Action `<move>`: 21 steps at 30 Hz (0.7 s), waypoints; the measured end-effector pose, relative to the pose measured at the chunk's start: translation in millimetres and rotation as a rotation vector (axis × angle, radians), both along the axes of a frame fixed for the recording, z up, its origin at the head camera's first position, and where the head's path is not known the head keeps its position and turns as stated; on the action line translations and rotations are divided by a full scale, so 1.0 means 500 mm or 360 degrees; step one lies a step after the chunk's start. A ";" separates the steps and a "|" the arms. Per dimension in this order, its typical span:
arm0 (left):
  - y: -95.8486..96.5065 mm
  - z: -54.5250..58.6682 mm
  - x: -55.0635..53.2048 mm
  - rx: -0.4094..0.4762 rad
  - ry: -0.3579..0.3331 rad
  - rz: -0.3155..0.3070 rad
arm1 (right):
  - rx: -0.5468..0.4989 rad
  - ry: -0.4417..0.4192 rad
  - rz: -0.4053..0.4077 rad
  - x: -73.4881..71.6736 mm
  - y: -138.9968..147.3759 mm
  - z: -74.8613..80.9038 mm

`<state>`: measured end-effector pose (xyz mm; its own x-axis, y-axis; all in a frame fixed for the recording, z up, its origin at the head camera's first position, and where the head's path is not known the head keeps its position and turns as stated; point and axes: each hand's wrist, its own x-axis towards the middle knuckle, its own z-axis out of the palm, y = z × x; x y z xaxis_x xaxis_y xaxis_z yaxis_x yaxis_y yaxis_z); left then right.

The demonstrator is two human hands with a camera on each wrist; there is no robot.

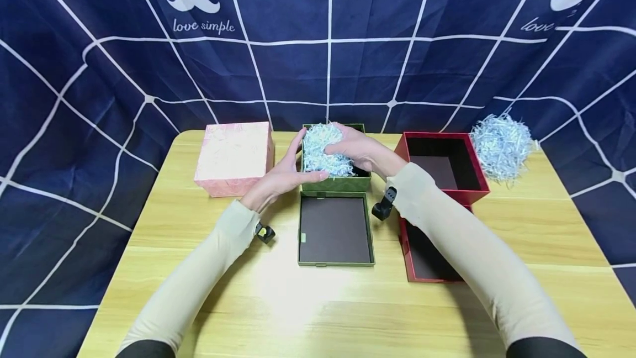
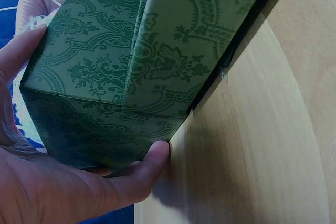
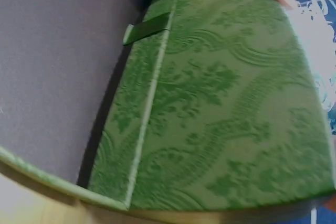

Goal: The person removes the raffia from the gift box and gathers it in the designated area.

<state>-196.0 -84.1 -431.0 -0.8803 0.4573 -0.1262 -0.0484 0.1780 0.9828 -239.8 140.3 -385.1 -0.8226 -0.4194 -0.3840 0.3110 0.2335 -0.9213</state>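
An open green patterned gift box (image 1: 335, 184) stands at the table's back middle, with light blue shredded paper (image 1: 320, 140) heaped inside it. Its hinged lid (image 1: 335, 231) lies flat in front, dark inner face up. My left hand (image 1: 283, 173) holds the box around its front left corner, thumb at the front rim. In the left wrist view, a finger (image 2: 157, 153) reaches along the patterned side near the tabletop. My right hand (image 1: 360, 151) is over the box, thumb and fingers in the shredded paper; the paper covers some fingertips. The right wrist view shows mostly the box front (image 3: 226, 98) and lid.
A closed pink box (image 1: 236, 151) stands to the left. On the right is an open red box (image 1: 442, 162), its lid (image 1: 429, 247) lying in front, partly behind my right sleeve. Another pile of shredded paper (image 1: 502, 148) lies at the back right corner. A navy curtain (image 1: 293, 70) hangs behind the table.
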 end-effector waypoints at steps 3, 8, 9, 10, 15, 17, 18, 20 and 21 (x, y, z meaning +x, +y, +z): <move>-0.001 0.000 0.000 -0.0011 -0.0006 0.0001 | 0.0014 -0.0001 -0.0047 -0.001 0.011 0.012; 0.001 0.000 0.000 -0.0021 -0.0022 0.0010 | 0.0007 -0.0014 -0.0122 -0.006 0.028 0.032; 0.001 0.000 0.000 -0.0024 -0.0019 0.0011 | 0.0004 -0.0012 -0.0126 -0.007 0.031 0.036; 0.001 0.000 0.000 -0.0026 -0.0018 0.0013 | -0.0003 -0.0008 -0.0131 -0.007 0.033 0.039; 0.001 0.002 0.000 -0.0042 -0.0012 0.0023 | -0.0074 0.0052 -0.0145 -0.005 0.040 0.052; 0.001 0.002 0.000 -0.0040 -0.0010 0.0023 | -0.0103 0.0077 -0.0154 -0.003 0.041 0.057; 0.001 0.002 0.000 -0.0036 -0.0013 0.0021 | -0.0117 0.0084 -0.0158 -0.003 0.042 0.059; 0.001 0.003 0.000 -0.0030 -0.0014 0.0022 | -0.0134 0.0093 -0.0165 0.000 0.043 0.063; 0.001 0.003 0.000 -0.0028 -0.0015 0.0020 | -0.0148 0.0097 -0.0169 0.001 0.043 0.065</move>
<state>-196.2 -83.7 -429.3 -0.8848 0.4437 -0.1422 -0.0600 0.1943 0.9791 -239.4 161.9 -352.4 -0.8849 -0.3601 -0.2955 0.2722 0.1149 -0.9553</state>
